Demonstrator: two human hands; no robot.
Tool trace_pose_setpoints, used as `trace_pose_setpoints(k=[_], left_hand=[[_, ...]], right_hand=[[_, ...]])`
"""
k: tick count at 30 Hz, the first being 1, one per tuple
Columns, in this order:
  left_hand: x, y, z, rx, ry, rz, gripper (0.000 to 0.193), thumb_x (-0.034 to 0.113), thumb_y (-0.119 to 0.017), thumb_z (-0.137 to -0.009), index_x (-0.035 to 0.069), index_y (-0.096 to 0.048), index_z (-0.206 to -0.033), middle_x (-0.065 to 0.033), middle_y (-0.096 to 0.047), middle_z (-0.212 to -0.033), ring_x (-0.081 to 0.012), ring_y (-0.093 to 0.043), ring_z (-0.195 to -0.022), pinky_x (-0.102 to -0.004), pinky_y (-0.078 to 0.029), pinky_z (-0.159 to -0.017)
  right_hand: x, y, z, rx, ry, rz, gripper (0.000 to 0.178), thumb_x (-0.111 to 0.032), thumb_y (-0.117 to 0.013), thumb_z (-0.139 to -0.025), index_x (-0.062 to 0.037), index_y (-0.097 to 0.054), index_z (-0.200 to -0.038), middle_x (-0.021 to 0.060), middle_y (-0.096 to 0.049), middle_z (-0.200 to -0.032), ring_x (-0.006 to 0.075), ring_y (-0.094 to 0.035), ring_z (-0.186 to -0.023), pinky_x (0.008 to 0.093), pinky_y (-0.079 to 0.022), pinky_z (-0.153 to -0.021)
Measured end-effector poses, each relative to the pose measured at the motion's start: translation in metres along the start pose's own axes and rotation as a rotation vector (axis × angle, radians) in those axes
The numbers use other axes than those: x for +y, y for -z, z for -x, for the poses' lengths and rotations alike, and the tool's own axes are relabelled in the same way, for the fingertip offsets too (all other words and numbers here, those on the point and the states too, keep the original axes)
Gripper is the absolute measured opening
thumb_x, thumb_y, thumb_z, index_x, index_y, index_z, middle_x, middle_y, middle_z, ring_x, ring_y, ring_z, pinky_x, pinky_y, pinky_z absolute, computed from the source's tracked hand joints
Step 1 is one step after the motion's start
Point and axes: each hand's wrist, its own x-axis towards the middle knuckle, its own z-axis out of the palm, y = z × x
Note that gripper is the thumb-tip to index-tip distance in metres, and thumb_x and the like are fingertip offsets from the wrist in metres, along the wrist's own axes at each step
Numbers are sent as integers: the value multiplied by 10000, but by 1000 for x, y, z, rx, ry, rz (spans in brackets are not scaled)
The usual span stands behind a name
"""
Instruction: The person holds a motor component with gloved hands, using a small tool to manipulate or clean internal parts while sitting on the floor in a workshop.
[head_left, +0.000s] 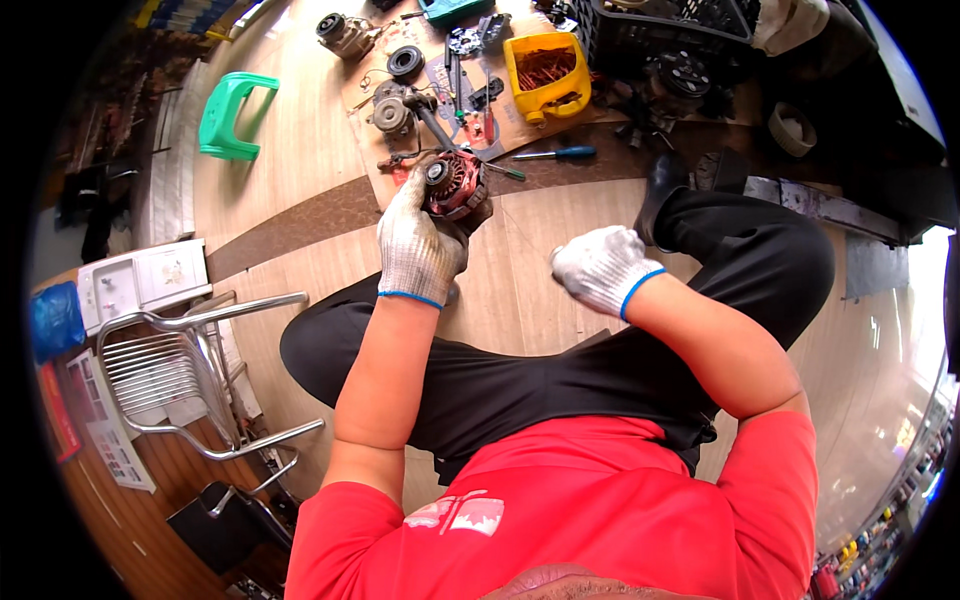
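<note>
My left hand (420, 245), in a white knit glove with a blue cuff edge, grips an alternator (458, 188) with reddish copper windings and a dark body. Its thumb lies along the near side, by the round shaft end. My right hand (603, 262), gloved the same way, hovers above my lap with the fingers curled closed; whatever they may hold is hidden. Just beyond the alternator, a green-handled screwdriver (507, 172) and a blue-handled screwdriver (555, 154) lie on the floor.
A cut-open yellow jug (552, 108) holds copper-coloured pieces. Greasy round parts (392, 114), a black ring (405, 62) and tools lie on cardboard. A green stool (222, 118) and metal chair (165, 375) stand left. A black crate (665, 32) and white basket (792, 128) are far right.
</note>
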Motion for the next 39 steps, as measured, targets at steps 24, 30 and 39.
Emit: trace_pose_setpoints(k=[24, 30, 39], left_hand=[[-29, 15, -6, -230, -585, -803, 313, 212, -539, -1049, -18, -589, -1255, -175, -665, -1190, -285, -707, -1017, -428, -634, -816], [-9, 4, 6, -151, -73, -288, 317, 192, -532, -1023, 29, -585, -1290, -134, -688, -1154, -251, -725, -922, -351, -617, -628], [-11, -4, 10, -98, 6, -222, 291, 263, -490, -1055, 50, -592, -1224, -138, -716, -1035, -265, -727, -746, -350, -573, -481]], right_hand=[[-13, 29, -21, 26, -119, -1737, 227, -188, -606, -952, -29, -648, -1109, 63, -663, -870, 133, -625, -723, 289, -510, -634], [1, 19, -30, 10, -162, -1577, 231, -225, -610, -982, -18, -685, -1050, 40, -656, -829, 119, -602, -686, 261, -496, -623], [0, 18, -24, 215, -247, -1525, 275, -229, -568, -976, 14, -666, -1059, 106, -688, -892, 173, -672, -726, 315, -553, -659]])
